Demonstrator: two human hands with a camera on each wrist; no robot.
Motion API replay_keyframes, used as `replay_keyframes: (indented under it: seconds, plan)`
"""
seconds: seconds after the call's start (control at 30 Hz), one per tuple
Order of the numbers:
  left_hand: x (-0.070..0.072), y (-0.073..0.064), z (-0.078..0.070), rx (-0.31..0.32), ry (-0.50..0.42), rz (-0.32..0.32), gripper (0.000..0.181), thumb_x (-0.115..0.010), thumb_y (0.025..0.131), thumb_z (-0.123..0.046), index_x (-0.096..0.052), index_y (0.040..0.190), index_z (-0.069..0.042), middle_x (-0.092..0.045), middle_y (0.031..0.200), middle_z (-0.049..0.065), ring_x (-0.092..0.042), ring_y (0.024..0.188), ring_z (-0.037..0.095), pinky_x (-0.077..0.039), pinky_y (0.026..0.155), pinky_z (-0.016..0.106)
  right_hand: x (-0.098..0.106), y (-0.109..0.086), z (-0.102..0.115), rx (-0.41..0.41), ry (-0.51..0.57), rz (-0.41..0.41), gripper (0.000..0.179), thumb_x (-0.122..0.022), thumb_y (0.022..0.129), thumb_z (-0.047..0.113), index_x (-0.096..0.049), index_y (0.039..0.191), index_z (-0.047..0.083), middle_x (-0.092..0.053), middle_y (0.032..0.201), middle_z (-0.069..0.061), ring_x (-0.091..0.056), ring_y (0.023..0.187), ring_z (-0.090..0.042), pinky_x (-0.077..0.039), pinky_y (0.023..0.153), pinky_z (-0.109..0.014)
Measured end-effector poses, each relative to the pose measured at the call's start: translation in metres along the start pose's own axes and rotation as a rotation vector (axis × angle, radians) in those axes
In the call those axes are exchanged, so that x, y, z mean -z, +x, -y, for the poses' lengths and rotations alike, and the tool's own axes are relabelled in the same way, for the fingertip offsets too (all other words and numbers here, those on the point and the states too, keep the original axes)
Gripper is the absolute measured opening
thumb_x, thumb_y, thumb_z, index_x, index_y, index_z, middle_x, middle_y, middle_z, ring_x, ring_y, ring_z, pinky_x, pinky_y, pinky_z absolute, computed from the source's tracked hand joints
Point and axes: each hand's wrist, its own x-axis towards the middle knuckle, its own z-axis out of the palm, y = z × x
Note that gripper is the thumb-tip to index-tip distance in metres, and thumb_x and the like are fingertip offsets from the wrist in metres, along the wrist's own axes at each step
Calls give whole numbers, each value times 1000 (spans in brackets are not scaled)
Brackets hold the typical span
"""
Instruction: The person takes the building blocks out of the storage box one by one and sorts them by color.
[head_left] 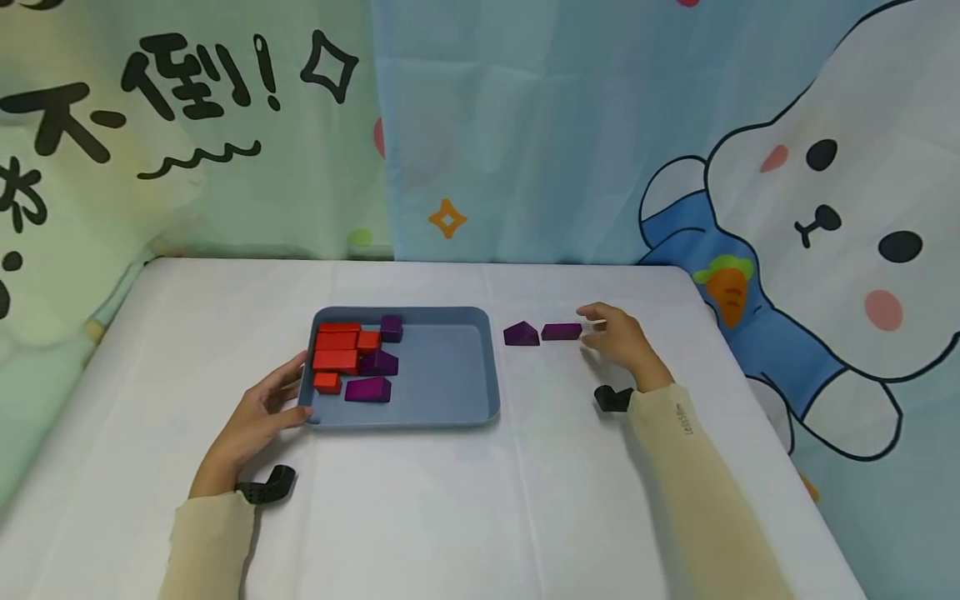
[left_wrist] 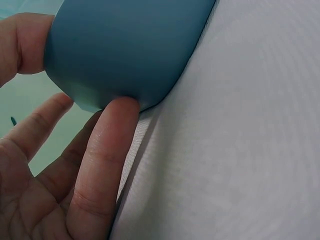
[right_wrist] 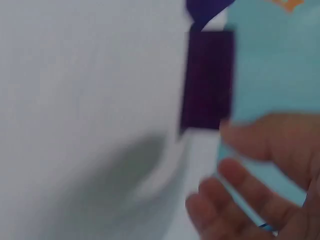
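Observation:
My left hand (head_left: 258, 417) holds the near-left corner of a blue-grey tray (head_left: 442, 408), fingers along its left side and thumb at the front corner. In the left wrist view the fingertips lie against the outer wall of the tray (left_wrist: 135, 45). Fingers parted and slightly bent, my right hand (head_left: 624, 343) is beside the right end of a flat purple block (head_left: 561, 332) on the white table. The right wrist view shows the thumb tip close to that purple block (right_wrist: 209, 80), nothing gripped. Another purple block (head_left: 521, 334), with a peaked top, lies to its left.
Inside the tray's left half sit several red blocks (head_left: 335, 360) and purple blocks, including a small upright one (head_left: 391, 328) and a slanted one (head_left: 367, 389). A white cloth (head_left: 420, 517) covers the table. A printed curtain (head_left: 525, 125) hangs behind.

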Motion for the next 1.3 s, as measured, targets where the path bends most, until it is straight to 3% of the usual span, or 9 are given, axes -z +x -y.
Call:
replay_keyframes:
  seconds: [0.17, 0.3, 0.43, 0.53, 0.67, 0.77, 0.97, 1.13, 1.3]
  plan:
    - [1, 2, 2, -22, -14, 2, 86, -73, 92, -2, -35, 169, -3, -40, 165, 32, -49, 141, 49, -30, 125, 59, -15, -22, 24, 8, -15, -132, 45, -59, 104, -3, -56, 149, -6, -46, 157, -35, -46, 143, -55, -43, 115, -66]
    - [3, 2, 3, -34, -14, -1, 85, -73, 91, -2, -35, 168, -3, -41, 164, 33, -50, 140, 49, -33, 124, 53, -38, -38, 48, 136, 70, -263, 37, -63, 101, -7, -65, 138, -7, -58, 146, -33, -57, 133, -53, -47, 113, -61]
    - [4, 3, 3, -33, -14, -2, 85, -73, 91, -2, -36, 168, -4, -42, 164, 32, -51, 140, 47, -37, 118, 32, -65, -48, 74, 260, 198, -308, 31, -68, 98, -10, -69, 129, -10, -69, 131, -30, -66, 122, -49, -51, 109, -58]
    - [4, 4, 3, -37, -22, -2, 85, -73, 91, -1, -36, 168, -4, -42, 164, 31, -51, 141, 47, -37, 118, 32, -86, -52, 91, 314, 277, -270, 31, -70, 98, -10, -70, 129, -11, -72, 127, -28, -68, 120, -45, -54, 106, -54]
    - [4, 5, 4, -53, -42, 0, 85, -72, 91, 0, -37, 167, -2, -42, 164, 33, -51, 140, 50, -33, 124, 54, -114, -55, 111, 358, 365, -167, 33, -72, 98, -7, -68, 130, -11, -71, 126, -27, -68, 118, -42, -57, 102, -47]
    - [4, 5, 5, -53, -48, 3, 85, -72, 91, 0, -36, 168, -1, -41, 164, 34, -50, 140, 50, -30, 124, 61, -133, -54, 125, 367, 426, -93, 34, -73, 98, -5, -68, 130, -13, -70, 127, -28, -67, 118, -42, -58, 101, -41]
    - [6, 6, 6, -46, -38, 9, 86, -73, 91, -1, -35, 169, -4, -41, 165, 31, -50, 141, 48, -35, 123, 48, -167, -48, 149, 327, 527, 29, 38, -75, 96, -4, -68, 133, -12, -70, 130, -27, -66, 122, -43, -56, 105, -47]
    - [7, 6, 6, -48, -51, 11, 87, -74, 90, -1, -36, 169, -6, -42, 165, 31, -50, 142, 47, -39, 116, 29, -189, -40, 162, 264, 503, 68, 39, -80, 94, -1, -71, 131, -5, -72, 130, -21, -67, 121, -39, -56, 105, -46]
    - [7, 7, 7, -51, -50, 4, 87, -74, 90, 0, -37, 168, -5, -43, 164, 31, -52, 141, 47, -38, 121, 41, -198, -34, 170, 209, 419, 88, 40, -85, 90, 1, -74, 129, -1, -74, 129, -17, -67, 120, -35, -56, 104, -44]
